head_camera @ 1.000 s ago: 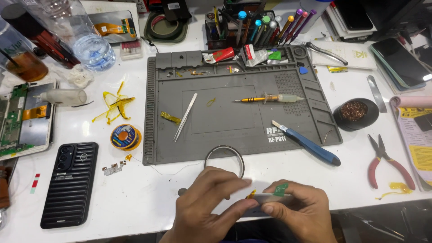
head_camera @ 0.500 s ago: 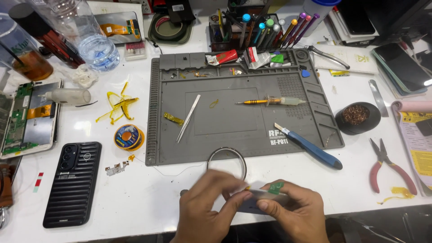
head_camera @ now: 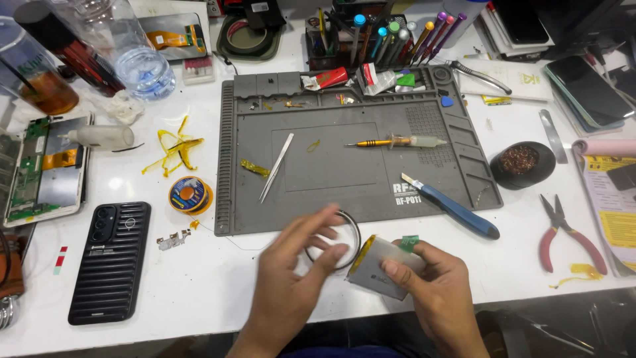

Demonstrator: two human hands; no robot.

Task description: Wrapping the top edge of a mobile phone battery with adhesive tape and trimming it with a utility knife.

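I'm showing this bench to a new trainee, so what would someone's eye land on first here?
First the two hands at the bottom centre: the right hand holds a flat silver battery pack, with the left hand open beside it. Behind them lies the grey repair mat, carrying tweezers and a blue-handled blade. At the left, a black ribbed phone case lies on the white table.

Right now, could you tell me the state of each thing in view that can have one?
Silver battery pack: held in the right hand, tilted above the table.
Left hand: open, fingers spread, holding nothing.
Black phone: face down on the table.
Opened phone: back off, circuit board showing.
Tweezers: lying closed on the grey mat.
Red-handled pliers: lying slightly open.
Blue-handled knife: blade bare, across the mat's edge.
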